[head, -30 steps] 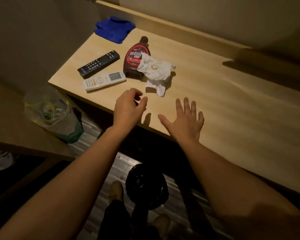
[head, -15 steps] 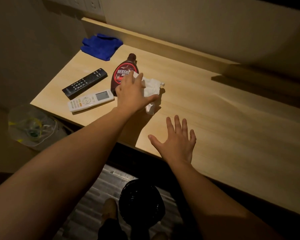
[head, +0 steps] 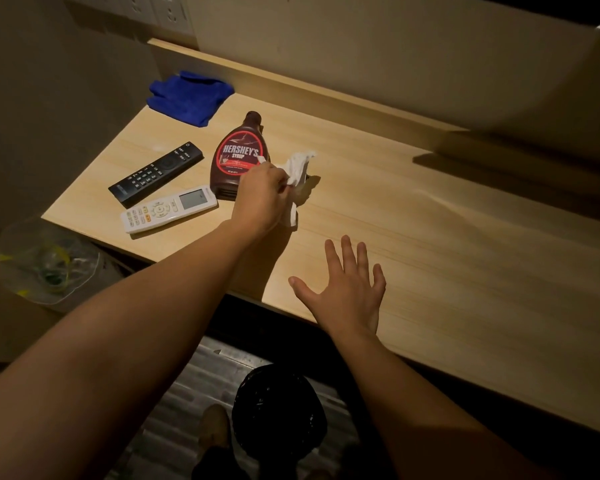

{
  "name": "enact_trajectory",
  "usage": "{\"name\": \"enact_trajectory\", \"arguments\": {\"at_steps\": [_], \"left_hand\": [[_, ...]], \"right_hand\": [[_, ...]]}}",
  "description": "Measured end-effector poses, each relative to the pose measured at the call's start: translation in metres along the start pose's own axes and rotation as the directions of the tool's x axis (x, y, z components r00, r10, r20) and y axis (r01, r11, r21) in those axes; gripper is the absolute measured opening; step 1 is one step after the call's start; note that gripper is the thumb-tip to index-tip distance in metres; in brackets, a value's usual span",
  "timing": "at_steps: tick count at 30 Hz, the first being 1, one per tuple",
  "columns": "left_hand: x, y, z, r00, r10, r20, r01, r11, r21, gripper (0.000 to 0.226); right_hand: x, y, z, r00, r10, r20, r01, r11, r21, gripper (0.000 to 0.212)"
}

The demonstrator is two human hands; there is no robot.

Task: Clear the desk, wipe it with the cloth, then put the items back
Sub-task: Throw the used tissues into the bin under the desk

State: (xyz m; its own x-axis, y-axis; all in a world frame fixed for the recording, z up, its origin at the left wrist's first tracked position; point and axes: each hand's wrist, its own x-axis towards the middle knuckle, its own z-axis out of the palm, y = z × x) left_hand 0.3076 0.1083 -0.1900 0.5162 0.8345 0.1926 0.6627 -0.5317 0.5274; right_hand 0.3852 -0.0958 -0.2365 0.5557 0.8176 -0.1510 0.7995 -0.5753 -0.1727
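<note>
- the left hand (head: 262, 195) is closed around a crumpled white tissue (head: 297, 173), pinching it in a fist just above the wooden desk (head: 430, 237); part of the tissue hangs below the fist and part sticks out toward 1 o'clock.
- the right hand (head: 345, 289) is spread flat with fingers wide, holding nothing, over the near edge of the desk at about 5 o'clock from the left hand.
- a brown syrup bottle (head: 238, 157) lies on its back, just beside the fist at its 11 o'clock, cap pointing away.
- a white remote (head: 168, 209) lies at 9 o'clock of the fist, and a black remote (head: 156, 173) just beyond it, both near the desk's left edge.
- the blue cloth (head: 189, 97) sits bunched in the far left corner, at 11 o'clock, well apart from both hands.
- a black-lined bin (head: 279, 414) stands on the floor below the desk edge.
</note>
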Motion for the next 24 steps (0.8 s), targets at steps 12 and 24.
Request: {"name": "enact_trajectory", "arguments": {"at_steps": [12, 24], "left_hand": [[-0.102, 0.01, -0.03, 0.996, 0.036, -0.081, -0.046, 0.991, -0.123, 0.013], [-0.318, -0.003, 0.003, 1.0, -0.013, 0.003, 0.013, 0.995, -0.1, 0.027]], "right_hand": [[-0.003, 0.0, 0.0, 1.0, 0.006, -0.013, -0.006, 1.0, 0.024, 0.101], [-0.006, 0.0, 0.003, 1.0, 0.003, -0.014, -0.003, 1.0, 0.009, 0.103]]}}
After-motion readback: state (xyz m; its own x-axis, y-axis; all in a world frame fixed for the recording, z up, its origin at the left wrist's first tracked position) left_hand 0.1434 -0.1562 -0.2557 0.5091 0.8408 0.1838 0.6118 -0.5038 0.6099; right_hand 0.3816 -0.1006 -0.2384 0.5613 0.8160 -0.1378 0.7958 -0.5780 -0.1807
